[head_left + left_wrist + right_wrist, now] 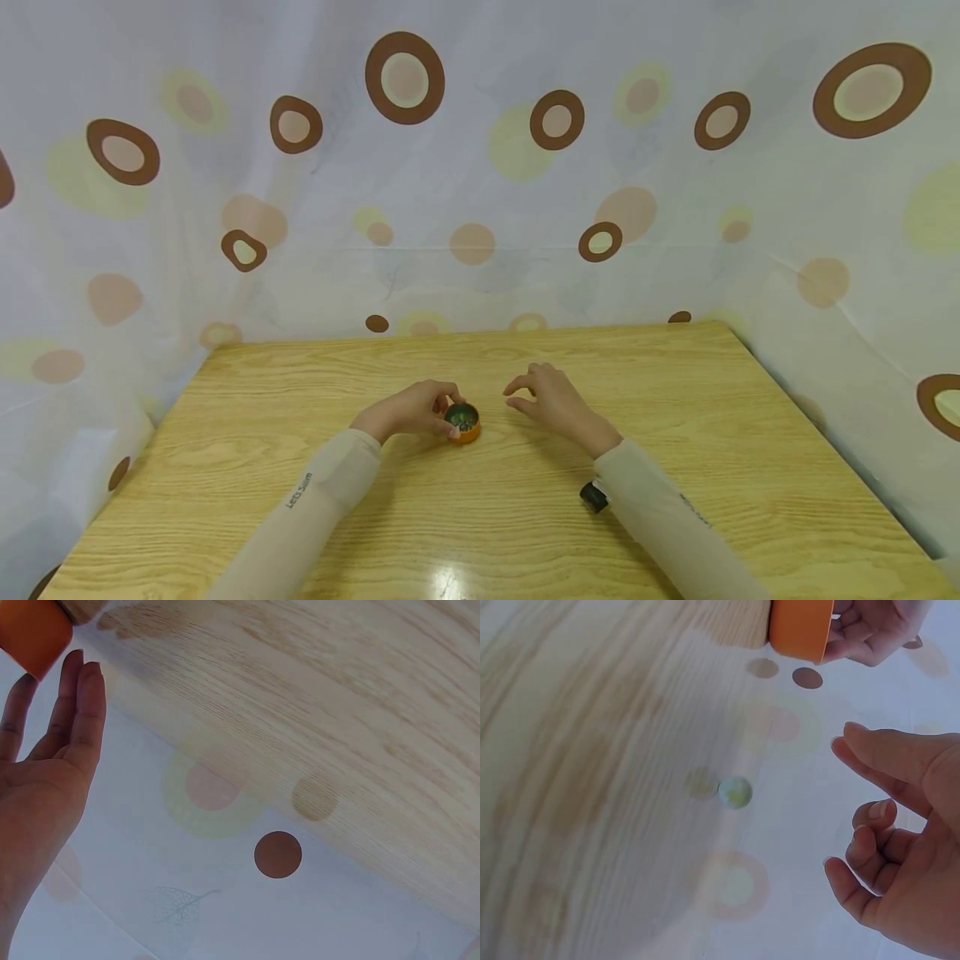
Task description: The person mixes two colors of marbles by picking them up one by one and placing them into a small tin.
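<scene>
My left hand [412,408] grips a small round orange bowl [468,435] by its rim, thumb at the near side and a finger at the far side. Several shiny glass marbles [463,427] lie inside against its dark interior. In the left wrist view only a corner of the orange bowl [34,634] shows, above the left fingertips. To the right, my right hand [555,402] hovers over the table with thumb and index finger apart and nothing between them. A greenish glass marble [735,793] sits on the table near the right fingertips in the right wrist view.
The light wood-grain table [480,517] reflects its surroundings. A white curtain [480,167] with brown, peach and yellow circles stands behind it and along both sides. A small black device [594,497] is at the right sleeve's cuff.
</scene>
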`<state>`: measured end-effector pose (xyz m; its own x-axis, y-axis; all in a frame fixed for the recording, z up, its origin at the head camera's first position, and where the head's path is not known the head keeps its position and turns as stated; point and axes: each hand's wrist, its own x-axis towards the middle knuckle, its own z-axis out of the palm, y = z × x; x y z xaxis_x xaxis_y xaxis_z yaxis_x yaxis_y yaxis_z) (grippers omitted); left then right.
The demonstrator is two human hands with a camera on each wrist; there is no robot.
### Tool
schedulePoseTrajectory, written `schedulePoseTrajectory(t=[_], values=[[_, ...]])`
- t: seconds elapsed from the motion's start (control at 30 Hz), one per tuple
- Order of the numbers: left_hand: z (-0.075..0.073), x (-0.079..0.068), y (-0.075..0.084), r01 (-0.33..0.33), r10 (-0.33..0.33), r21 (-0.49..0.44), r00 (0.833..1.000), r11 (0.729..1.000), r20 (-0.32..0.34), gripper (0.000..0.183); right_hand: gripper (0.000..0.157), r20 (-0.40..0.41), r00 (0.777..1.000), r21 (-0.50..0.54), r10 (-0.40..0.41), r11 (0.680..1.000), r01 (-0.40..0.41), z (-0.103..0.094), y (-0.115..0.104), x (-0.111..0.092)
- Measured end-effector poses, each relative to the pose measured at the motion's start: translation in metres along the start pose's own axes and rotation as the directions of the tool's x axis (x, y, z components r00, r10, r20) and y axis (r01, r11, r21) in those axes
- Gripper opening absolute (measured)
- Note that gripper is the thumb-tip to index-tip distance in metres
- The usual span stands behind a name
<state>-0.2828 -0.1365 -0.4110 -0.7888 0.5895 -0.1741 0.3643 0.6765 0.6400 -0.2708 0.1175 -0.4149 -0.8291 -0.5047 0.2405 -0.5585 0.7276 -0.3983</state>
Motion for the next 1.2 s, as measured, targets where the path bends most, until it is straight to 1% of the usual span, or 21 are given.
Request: schedulePoseTrajectory(t=[0.2,0.57,0.7,0.97,1.2], values=[[0.0,0.0,0.0,-0.003,0.003,-0.008,1.0,1.0,-0.002,0.038,0.018,0.019,0.998,-0.004,0.052,0.999,-0.051,-0.002,0.01,-0.006],[0.0,0.001,0.0,-0.008,0.008,-0.02,1.0,1.0,-0.004,0.038,0.017,0.046,0.991,-0.022,0.125,0.992,-0.124,-0.004,0.017,-0.013],[0.001,0.001,-0.001,-0.005,0.005,-0.022,1.0,1.0,-0.001,0.038,0.016,0.076,0.988,-0.039,0.134,0.991,-0.131,-0.005,0.02,-0.016],[0.001,0.001,-0.001,-0.002,0.002,-0.018,1.0,1.0,-0.002,0.038,0.008,0.1,0.99,-0.078,0.102,0.992,-0.095,-0.005,0.022,-0.016],[0.001,0.0,-0.001,0.011,-0.011,-0.018,1.0,1.0,0.002,0.038,0.004,0.135,0.983,-0.079,0.12,0.991,-0.11,-0.003,0.023,-0.015]])
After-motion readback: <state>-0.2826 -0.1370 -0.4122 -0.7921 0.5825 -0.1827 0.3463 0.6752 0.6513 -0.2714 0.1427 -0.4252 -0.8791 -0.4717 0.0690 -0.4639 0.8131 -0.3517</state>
